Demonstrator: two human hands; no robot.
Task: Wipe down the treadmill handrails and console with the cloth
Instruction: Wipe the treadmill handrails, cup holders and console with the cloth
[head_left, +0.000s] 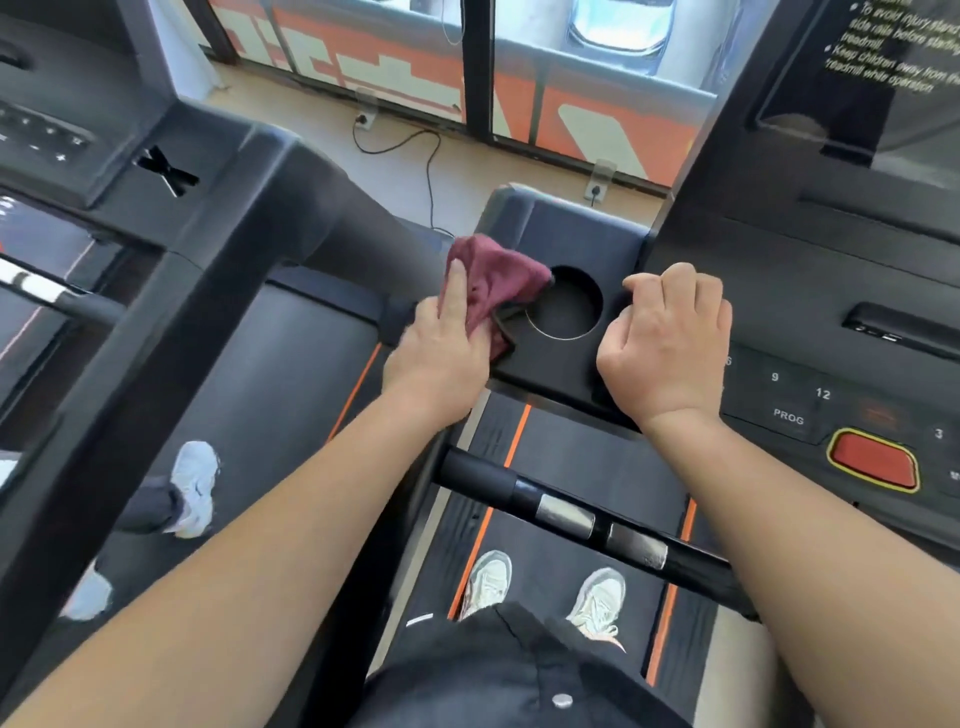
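Observation:
A maroon cloth (493, 280) lies bunched on the left corner of the black treadmill console (576, 234), beside its round cup holder (566, 306). My left hand (441, 348) holds the cloth against the console's left edge, index finger stretched along it. My right hand (670, 343) rests on the console to the right of the cup holder with its fingers curled under and nothing visible in it. The black front handrail (582, 514) with its two silver sensor plates crosses below my forearms.
The console's button panel with a red stop button (872, 460) and screen sits at right. A second treadmill (171, 291) stands close on the left, with another person's shoes (195, 488) on its belt. My own feet (540, 592) stand on the belt below. Power cables run across the floor ahead.

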